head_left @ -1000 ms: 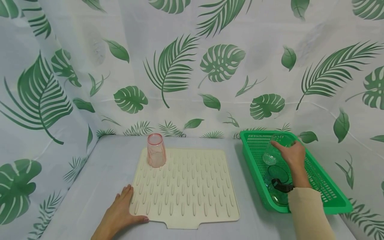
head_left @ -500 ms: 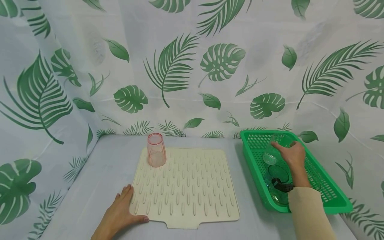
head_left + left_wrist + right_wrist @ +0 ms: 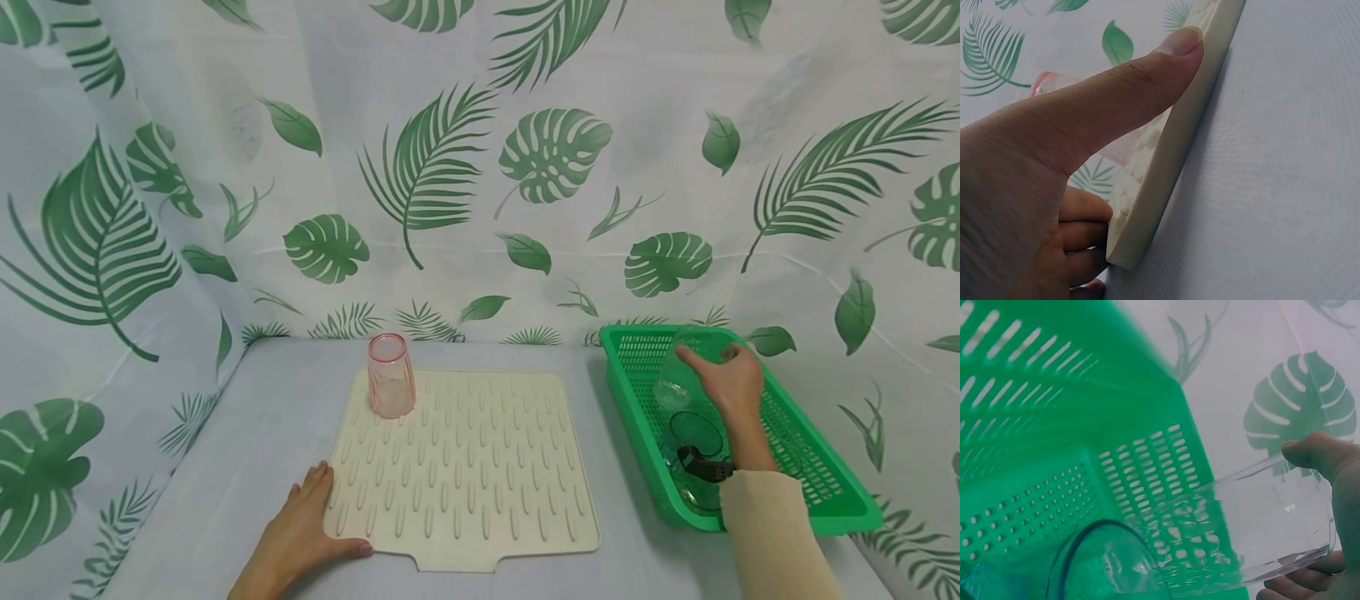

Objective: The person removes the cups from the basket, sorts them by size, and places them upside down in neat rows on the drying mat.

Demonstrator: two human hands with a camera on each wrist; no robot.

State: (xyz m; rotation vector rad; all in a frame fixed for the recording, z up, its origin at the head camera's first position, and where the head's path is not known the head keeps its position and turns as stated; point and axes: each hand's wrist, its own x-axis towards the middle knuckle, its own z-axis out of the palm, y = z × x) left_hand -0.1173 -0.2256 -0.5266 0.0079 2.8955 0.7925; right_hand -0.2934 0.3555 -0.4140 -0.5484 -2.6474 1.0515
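Note:
My right hand [image 3: 733,385] grips a clear drinking glass [image 3: 1272,519] near its rim, thumb on one side and fingers on the other. The glass stands tilted over the far end of a green plastic basket [image 3: 637,450]. Below it in the basket lies another glass with a dark rim [image 3: 696,433], also near the right wrist camera. My left hand [image 3: 296,529] rests at the near left corner of a cream ridged drying mat [image 3: 465,467], its thumb along the front edge and fingers against the left side. A pink-tinted glass [image 3: 392,379] stands on the mat's far left corner.
A black strap piece [image 3: 705,465] at my right wrist hangs over the basket. More glassware, partly hidden by my arm, lies in the basket. A leaf-print curtain [image 3: 450,167] stands behind the white table [image 3: 247,433] and along its left side.
The clear glass in my right hand has shifted up slightly within the basket. My left hand, the mat and the pink glass have stayed put.

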